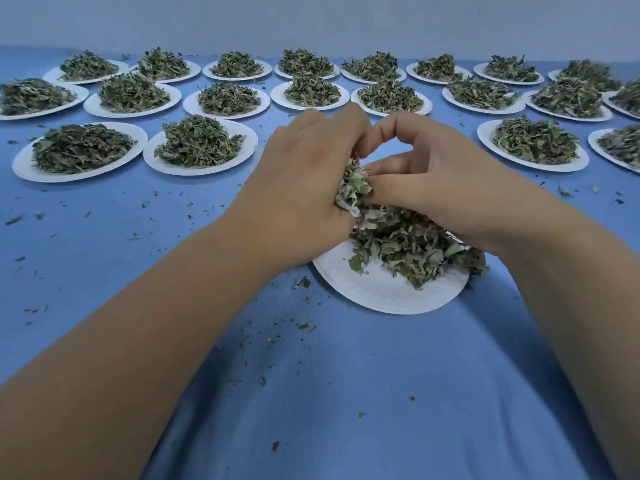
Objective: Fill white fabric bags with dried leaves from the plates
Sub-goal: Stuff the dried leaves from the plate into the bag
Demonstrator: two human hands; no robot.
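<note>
Counter (104,271): blue cloth, smooth, flecked with leaf crumbs.
Plates (20,166): round, white, across the upper frame, each heaped.
Near plate (374,292): lower centre, embossed rim, carrying crinkled dried leaves (405,244).
Left hand (304,174): centre, fingers curled around the white fabric bag (353,212).
Right hand (446,188): fingers bent, pinching leaves at the bag mouth.

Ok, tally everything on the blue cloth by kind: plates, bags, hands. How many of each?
White plates of dried leaves: 21, some cut off at the right edge
White fabric bag: 1, mostly hidden in the grip of the left hand
Hands: 2, that one and the right hand
Total: 24
</note>
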